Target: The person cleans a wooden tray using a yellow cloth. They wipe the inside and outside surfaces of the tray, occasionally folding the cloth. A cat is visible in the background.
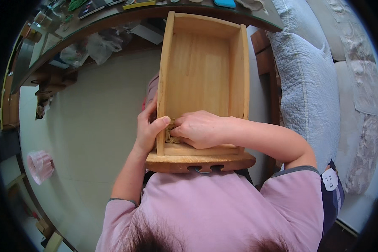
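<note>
A wooden drawer [201,72] rests in front of me, its inside facing up and its front panel near my body. My left hand [149,126] grips the drawer's left side wall near that end, thumb over the rim. Inside the near left corner, my right hand [197,128] presses on a crumpled yellowish-brown cloth [171,134]. The fingertips of that hand are partly hidden, and so is part of the cloth.
Beyond the drawer stands a glass-topped table [113,17] with small items on it and plastic bags [104,47] beneath. A quilted light-blue cover [305,78] lies at right. On the left floor sits a pink plastic-wrapped bundle [40,166].
</note>
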`<state>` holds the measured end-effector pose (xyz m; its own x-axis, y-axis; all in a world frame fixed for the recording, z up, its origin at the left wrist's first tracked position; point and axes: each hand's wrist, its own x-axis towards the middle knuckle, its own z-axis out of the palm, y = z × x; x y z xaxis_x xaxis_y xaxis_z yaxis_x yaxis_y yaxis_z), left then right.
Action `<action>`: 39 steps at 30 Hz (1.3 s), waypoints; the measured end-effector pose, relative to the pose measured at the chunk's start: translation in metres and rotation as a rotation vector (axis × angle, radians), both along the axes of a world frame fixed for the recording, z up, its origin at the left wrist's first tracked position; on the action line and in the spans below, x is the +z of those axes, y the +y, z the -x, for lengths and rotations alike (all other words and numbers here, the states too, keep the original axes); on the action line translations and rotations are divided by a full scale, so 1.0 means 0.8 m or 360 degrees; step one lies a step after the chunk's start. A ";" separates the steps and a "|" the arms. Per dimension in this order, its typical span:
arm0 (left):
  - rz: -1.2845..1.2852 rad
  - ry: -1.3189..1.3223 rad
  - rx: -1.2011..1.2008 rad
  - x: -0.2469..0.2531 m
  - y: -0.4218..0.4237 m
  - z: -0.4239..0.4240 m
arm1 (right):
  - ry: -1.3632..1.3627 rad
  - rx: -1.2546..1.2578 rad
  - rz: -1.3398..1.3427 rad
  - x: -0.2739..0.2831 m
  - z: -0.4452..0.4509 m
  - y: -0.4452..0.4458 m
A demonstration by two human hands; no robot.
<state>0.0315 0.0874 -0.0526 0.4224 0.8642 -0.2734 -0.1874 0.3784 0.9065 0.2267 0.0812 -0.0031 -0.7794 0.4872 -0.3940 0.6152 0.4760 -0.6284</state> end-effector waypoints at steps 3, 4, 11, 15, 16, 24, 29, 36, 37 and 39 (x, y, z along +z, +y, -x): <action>-0.0006 0.0027 0.0037 0.005 -0.007 -0.003 | 0.0242 -0.0060 -0.0288 -0.008 -0.024 -0.015; -0.0056 0.0027 0.0026 0.003 -0.007 -0.004 | 0.0045 -0.0021 -0.0270 -0.002 -0.035 -0.017; -0.0052 -0.0032 -0.0008 0.008 -0.007 -0.003 | -0.0268 -0.0550 -0.0533 0.041 -0.090 0.044; -0.0018 -0.0029 -0.0014 0.009 -0.005 -0.004 | -0.0228 -0.0583 -0.0881 0.023 -0.083 0.072; 0.0002 -0.0028 -0.0001 0.009 -0.006 -0.004 | -0.0287 -0.0488 -0.0555 0.020 -0.076 0.072; -0.0085 0.0027 0.0009 -0.009 -0.007 0.002 | 0.0095 0.0124 -0.0220 0.014 -0.040 -0.014; 0.0004 -0.0043 0.0014 0.004 -0.006 -0.005 | -0.0368 -0.0414 -0.0554 0.012 -0.072 0.048; -0.0051 -0.0024 -0.0040 0.002 -0.008 0.001 | 0.0469 -0.0610 -0.1287 0.046 -0.031 0.031; -0.0012 0.0031 -0.0070 -0.003 -0.008 0.006 | 0.0422 -0.0446 -0.1426 0.043 -0.023 0.030; 0.0001 0.0063 -0.0068 -0.004 -0.008 0.008 | 0.0327 -0.0326 -0.1623 0.034 -0.017 0.040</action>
